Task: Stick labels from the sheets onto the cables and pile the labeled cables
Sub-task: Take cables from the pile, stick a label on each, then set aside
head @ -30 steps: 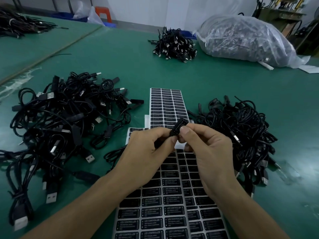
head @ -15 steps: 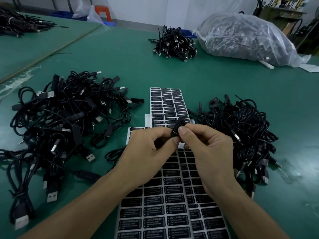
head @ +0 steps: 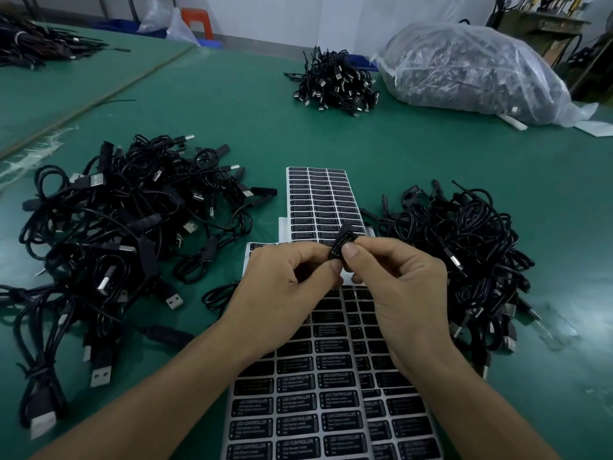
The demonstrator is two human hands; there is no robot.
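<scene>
Both hands meet over the label sheets at the table's middle. My left hand (head: 292, 280) and my right hand (head: 394, 280) pinch a small black controller block of a cable (head: 341, 244) between thumbs and fingertips. Its cord (head: 217, 295) loops down to the left beneath my left hand. A near sheet of black "LED CONTROLLER" labels (head: 318, 403) lies under my wrists, and a second sheet (head: 320, 200) lies farther away. A large pile of black USB cables (head: 109, 234) sits at the left, another pile (head: 461, 257) at the right.
The table is covered in green mat (head: 431, 154). Farther back sit a small heap of cables (head: 335, 83) and a big clear plastic bag of cables (head: 471, 68). Another green table with cables (head: 39, 44) stands at the far left.
The controller block has tilted slightly between my fingertips. Both hands stay in the same place above the sheets.
</scene>
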